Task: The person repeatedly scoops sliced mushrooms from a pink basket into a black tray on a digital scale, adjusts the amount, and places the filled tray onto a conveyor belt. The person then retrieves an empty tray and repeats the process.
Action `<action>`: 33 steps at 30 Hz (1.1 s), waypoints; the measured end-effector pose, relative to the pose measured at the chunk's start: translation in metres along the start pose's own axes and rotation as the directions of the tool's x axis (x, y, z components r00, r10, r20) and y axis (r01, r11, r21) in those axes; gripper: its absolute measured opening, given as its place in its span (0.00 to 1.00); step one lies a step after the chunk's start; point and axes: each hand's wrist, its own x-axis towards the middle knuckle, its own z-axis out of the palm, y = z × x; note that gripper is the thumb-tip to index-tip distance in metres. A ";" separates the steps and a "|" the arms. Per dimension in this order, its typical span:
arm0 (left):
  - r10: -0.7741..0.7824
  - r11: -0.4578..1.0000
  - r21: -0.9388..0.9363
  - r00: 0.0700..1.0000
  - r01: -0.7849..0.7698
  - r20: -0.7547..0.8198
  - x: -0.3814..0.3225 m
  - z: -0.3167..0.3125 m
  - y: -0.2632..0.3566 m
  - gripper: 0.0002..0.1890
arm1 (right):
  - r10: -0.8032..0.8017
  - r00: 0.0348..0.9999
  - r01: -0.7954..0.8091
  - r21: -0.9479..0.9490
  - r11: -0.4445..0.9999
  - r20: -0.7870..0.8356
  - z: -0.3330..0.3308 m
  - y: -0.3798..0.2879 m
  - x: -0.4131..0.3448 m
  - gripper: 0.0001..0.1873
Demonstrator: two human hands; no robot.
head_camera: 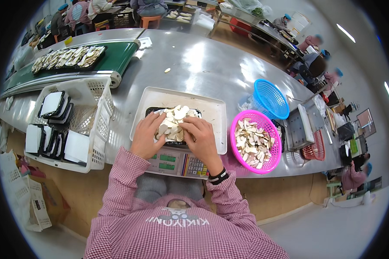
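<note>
Sliced mushrooms (173, 124) are heaped in a black plastic tray (175, 142), which lies on the white pan (214, 106) of a digital scale (178, 163). My left hand (149, 134) rests against the left side of the heap, its fingers spread along the tray's edge. At the right side, my right hand (199, 136) bends its fingers over the slices and touches them; whether it pinches one is hidden. To the right of the scale stands a pink plastic basket (234, 147) with more mushroom slices (254, 142).
At left a white plastic crate (97, 142) holds black trays with white liners. Behind it, a green conveyor belt (120, 55) carries filled trays. A blue basket (271, 98), a red basket (313, 149) and a metal device (298, 129) stand at right. Several people work farther off.
</note>
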 end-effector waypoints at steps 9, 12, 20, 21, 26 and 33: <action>-0.010 0.954 0.296 0.987 -0.039 0.162 0.013 0.010 0.002 0.37 | -0.044 0.996 0.048 -0.045 0.998 0.076 0.004 -0.011 -0.002 0.32; 0.045 0.994 0.094 0.993 -0.055 0.110 0.015 -0.007 0.001 0.38 | 0.068 0.998 -0.068 0.030 0.997 0.016 -0.012 -0.010 -0.007 0.32; -0.085 0.994 -0.087 0.981 0.070 -0.175 -0.049 -0.033 -0.018 0.31 | 0.336 0.921 -0.366 -0.142 0.920 -0.198 -0.109 0.093 -0.098 0.14; -0.129 0.989 -0.090 0.972 0.114 -0.196 -0.060 -0.034 -0.022 0.29 | 0.388 0.907 -0.413 -0.176 0.893 -0.161 -0.128 0.100 -0.113 0.12; -0.259 0.948 -0.255 0.928 0.190 -0.268 -0.088 -0.028 -0.021 0.23 | 0.487 0.871 -0.472 -0.363 0.803 -0.055 -0.156 0.129 -0.164 0.13; -0.233 0.961 -0.211 0.929 0.176 -0.287 -0.081 -0.034 -0.019 0.22 | 0.644 0.700 -0.711 -0.385 0.589 -0.307 -0.151 0.175 -0.171 0.15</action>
